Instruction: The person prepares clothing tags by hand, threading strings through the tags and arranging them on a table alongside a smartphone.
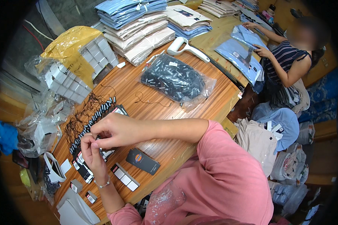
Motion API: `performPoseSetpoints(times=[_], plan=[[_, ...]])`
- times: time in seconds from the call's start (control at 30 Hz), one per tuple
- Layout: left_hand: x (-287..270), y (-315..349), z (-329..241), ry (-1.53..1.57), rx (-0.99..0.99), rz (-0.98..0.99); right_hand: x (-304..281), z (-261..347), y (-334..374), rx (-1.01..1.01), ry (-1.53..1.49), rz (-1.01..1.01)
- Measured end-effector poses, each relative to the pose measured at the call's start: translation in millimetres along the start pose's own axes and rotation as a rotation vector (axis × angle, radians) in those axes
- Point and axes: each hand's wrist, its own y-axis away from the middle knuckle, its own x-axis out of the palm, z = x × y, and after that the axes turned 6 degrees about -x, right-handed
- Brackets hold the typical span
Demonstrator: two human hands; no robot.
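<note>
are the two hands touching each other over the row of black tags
Touching: the head view shows the right hand fingertips meeting the left hand fingertips, no gap, above the black tags.

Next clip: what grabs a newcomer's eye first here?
The two hands meeting at centre-left, left hand and right hand pinching something small over a row of black tags with strings. Behind them, a clear bag of black tags and tall stacks of folded shirts.

The wooden table (199, 97) carried a clear bag of black tags (174, 78), stacks of folded shirts (139, 26), a white handheld tool (186, 48), a row of black-stringed tags (90, 120), a dark card (142, 161) and small boxes (77, 71) under yellow plastic.
</note>
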Motion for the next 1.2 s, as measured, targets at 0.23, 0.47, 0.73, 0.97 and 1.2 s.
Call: performPoseSetpoints(times=[0.23,0.47,0.73,0.97,1.2], plan=[[7,-2,-5,0.020,-0.029,-0.015,-4,3,0,0.070,-0.053,0.039],[0,-2,3,-0.049,0.010,0.034,-7,3,-1,0.037,0.022,0.070],[3,0,-1,-0.065,0.007,0.042,-11,8,1,0.015,0.105,0.087],[10,1,2,-0.081,-0.016,0.010,-14,12,3,0.021,0.163,0.100],[20,5,-11,-0.232,0.125,-0.013,-22,20,4,-0.075,0.230,0.143]])
